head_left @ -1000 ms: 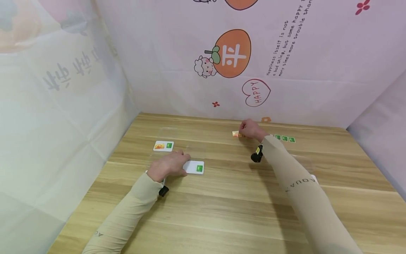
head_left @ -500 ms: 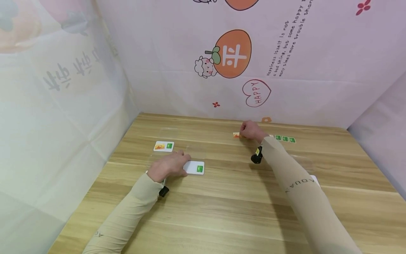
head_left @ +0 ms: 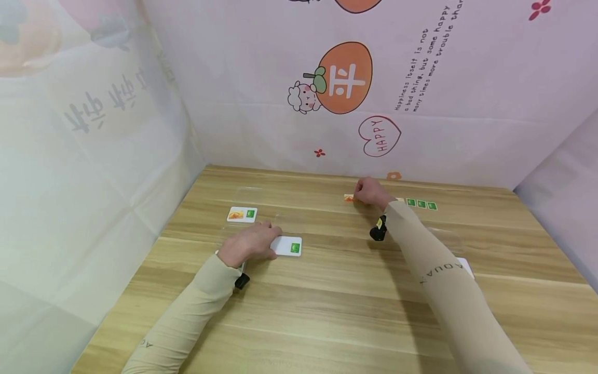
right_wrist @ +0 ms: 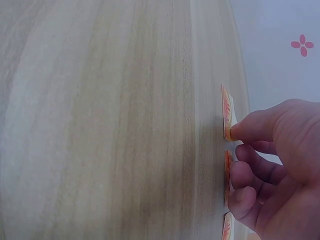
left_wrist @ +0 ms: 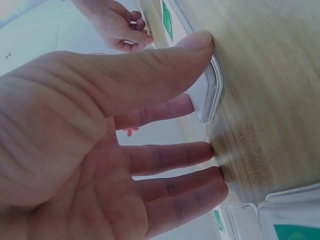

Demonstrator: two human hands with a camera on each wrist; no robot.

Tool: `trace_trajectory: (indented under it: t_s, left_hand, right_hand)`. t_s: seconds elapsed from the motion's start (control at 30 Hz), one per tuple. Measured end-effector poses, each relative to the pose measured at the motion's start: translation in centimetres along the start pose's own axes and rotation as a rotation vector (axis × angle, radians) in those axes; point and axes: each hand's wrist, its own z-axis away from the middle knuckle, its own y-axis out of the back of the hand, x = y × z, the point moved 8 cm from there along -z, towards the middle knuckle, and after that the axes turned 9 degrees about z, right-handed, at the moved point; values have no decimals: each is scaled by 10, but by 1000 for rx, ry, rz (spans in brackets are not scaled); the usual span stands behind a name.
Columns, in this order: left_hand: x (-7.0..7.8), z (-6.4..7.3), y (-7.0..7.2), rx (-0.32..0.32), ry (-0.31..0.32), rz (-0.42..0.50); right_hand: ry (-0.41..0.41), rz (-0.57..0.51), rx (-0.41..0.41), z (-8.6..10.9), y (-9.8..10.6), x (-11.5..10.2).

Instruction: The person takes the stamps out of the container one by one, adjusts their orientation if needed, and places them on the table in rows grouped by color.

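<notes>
My left hand [head_left: 249, 242] holds a white card [head_left: 287, 246] with a green picture at its right end. In the left wrist view the thumb lies on one edge of this card [left_wrist: 202, 95] and the index finger on another; the other fingers are stretched towards the tabletop. At the back of the table, my right hand [head_left: 370, 191] pinches the end of a small orange picture card [right_wrist: 227, 112] between thumb and index finger. More orange cards [right_wrist: 227, 177] lie in line beside it, partly hidden by the curled fingers.
Several small green cards [head_left: 421, 204] continue the row at right. A white card with orange and green pictures [head_left: 242, 214] lies at left, near clear plastic pieces [head_left: 249, 195]. Another white card [head_left: 465, 266] is partly under my right forearm. A printed cloth wall [head_left: 261, 130] borders the table.
My right hand has dropped very slightly at the orange card, which shows less from the head view. The left hand stays on the white card.
</notes>
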Motion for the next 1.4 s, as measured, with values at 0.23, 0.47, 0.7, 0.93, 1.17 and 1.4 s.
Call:
trace_trajectory:
  t_s: [0.23,0.47,0.7,0.93,1.17,1.4]
  left_hand:
    - [0,0,1,-6,-3,-3]
    - [0,0,1,-10,4,-10]
    - [0,1,2,-1,-1,-5]
    - [-1,0,2,-5,-2,0]
    - [-1,-1,2,-5,-4,1]
    - [0,0,2,-10,-5,7]
  right_hand:
    - [0,23,7,-4,-1,1]
    - [-7,23,4,-2,-1,-1]
    - [-4,47,12,-1,0,-2]
    - [17,46,18,-2,-1,-6]
    - [63,85,46,-1,1,-13]
    - [90,90,55,7,7,-24]
